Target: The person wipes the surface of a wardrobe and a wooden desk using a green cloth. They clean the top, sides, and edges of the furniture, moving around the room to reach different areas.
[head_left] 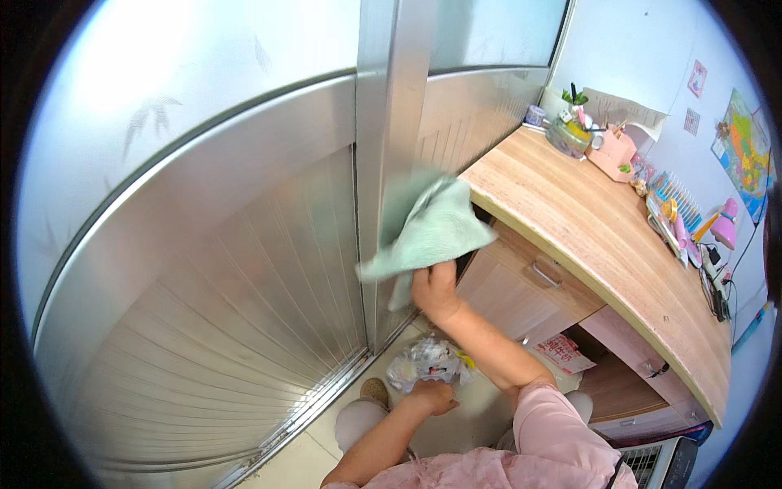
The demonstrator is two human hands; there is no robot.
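A pale green cloth (444, 224) is in my right hand (437, 289), which is closed on its lower part. The cloth is blurred and spreads up and left between the silver door frame (381, 163) and the corner of the wooden desk (562, 191). Lower down, my left hand (434, 397) is closed at the near edge of a clear plastic bag (425, 363) with mixed contents, and appears to grip it. The fingertips of this hand are partly hidden.
Metal-framed frosted panels (244, 244) rise on the left above a floor track (326, 391). Drawers (538, 269) and an open compartment (611, 371) sit beneath the desk. Pen holders (611, 153) and a pink lamp (723, 224) stand along its wall side.
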